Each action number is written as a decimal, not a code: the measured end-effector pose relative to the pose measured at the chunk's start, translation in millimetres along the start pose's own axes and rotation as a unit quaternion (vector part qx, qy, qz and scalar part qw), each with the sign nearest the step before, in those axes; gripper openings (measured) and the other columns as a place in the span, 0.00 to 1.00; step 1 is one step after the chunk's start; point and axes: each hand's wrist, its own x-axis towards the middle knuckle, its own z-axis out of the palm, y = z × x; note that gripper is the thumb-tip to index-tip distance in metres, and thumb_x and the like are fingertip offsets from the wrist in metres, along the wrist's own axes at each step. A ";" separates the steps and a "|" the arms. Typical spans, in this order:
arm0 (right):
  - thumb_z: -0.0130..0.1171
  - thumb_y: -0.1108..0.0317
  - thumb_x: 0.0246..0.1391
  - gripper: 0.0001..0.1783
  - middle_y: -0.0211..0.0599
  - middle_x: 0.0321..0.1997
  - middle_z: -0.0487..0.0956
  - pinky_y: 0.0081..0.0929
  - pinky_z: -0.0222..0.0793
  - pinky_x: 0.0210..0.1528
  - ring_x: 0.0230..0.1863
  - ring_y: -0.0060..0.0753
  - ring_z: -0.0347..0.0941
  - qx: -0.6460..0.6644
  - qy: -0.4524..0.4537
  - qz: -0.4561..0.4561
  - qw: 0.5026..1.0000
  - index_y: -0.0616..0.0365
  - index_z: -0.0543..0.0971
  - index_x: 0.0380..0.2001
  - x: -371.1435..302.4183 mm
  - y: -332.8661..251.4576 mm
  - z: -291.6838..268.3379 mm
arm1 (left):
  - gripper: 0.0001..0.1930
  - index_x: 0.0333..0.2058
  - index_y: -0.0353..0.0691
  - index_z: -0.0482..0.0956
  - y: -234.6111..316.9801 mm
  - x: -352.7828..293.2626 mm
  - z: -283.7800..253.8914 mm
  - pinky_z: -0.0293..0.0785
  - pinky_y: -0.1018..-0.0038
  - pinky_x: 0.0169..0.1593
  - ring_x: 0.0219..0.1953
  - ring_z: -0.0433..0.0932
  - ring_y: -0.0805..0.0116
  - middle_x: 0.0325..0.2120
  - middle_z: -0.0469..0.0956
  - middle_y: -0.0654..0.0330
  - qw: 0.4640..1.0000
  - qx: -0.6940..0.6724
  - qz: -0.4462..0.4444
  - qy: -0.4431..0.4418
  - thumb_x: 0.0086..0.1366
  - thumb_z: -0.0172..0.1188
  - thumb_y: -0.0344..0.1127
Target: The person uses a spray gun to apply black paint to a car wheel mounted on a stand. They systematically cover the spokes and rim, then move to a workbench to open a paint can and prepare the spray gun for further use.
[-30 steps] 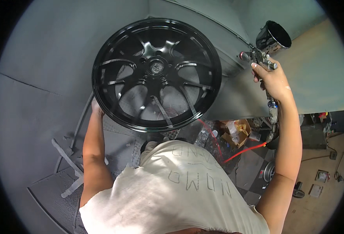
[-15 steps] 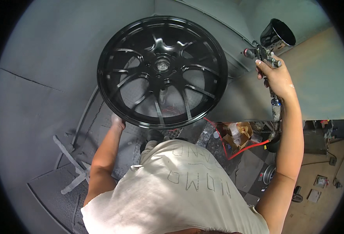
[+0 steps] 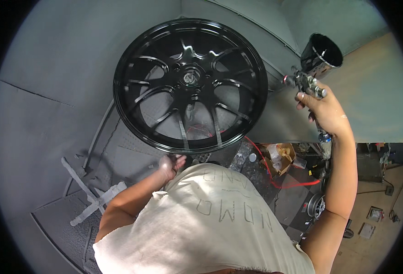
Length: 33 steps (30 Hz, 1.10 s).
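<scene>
The glossy black multi-spoke alloy wheel [image 3: 190, 85] hangs just above the left hand [image 3: 170, 165], which curls loosely, empty, under its rim. It looks heavy, rigid, wet-slick; best held by the rim's back edge. The right hand [image 3: 326, 111] grips a metal spray gun [image 3: 312, 68].

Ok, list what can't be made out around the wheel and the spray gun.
Head view only:
- Wheel mount: hidden behind the hub.
- Left hand: fingers blurred; contact with the lower rim unclear.
- Spray gun trigger: covered by the right hand.
- Floor clutter: too small to identify.
</scene>
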 end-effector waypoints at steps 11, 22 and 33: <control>0.59 0.65 0.62 0.09 0.26 0.21 0.74 0.23 0.65 0.21 0.22 0.18 0.70 -0.062 0.019 -0.037 0.997 0.56 0.78 0.42 9.9 -1.2 6.2 | 0.23 0.48 0.39 0.79 201.4 -0.8 -21.2 0.79 0.59 0.49 0.40 0.81 0.59 0.39 0.82 0.55 0.962 -0.033 0.270 0.013 0.77 0.41 0.51; 0.59 0.64 0.62 0.10 0.26 0.21 0.74 0.23 0.65 0.22 0.23 0.20 0.72 -0.062 0.038 -0.063 0.995 0.58 0.78 0.42 4.6 -25.3 14.6 | 0.20 0.49 0.43 0.78 126.8 2.9 -23.9 0.81 0.67 0.44 0.41 0.81 0.63 0.41 0.81 0.59 0.964 -0.077 0.254 0.024 0.76 0.43 0.48; 0.59 0.65 0.62 0.10 0.27 0.21 0.74 0.25 0.67 0.25 0.23 0.20 0.73 -0.066 0.045 -0.061 0.995 0.60 0.78 0.42 2.0 -31.4 14.3 | 0.17 0.45 0.48 0.78 18.8 -10.0 -19.8 0.81 0.71 0.36 0.34 0.82 0.67 0.36 0.82 0.63 0.999 0.019 0.040 -0.017 0.74 0.43 0.49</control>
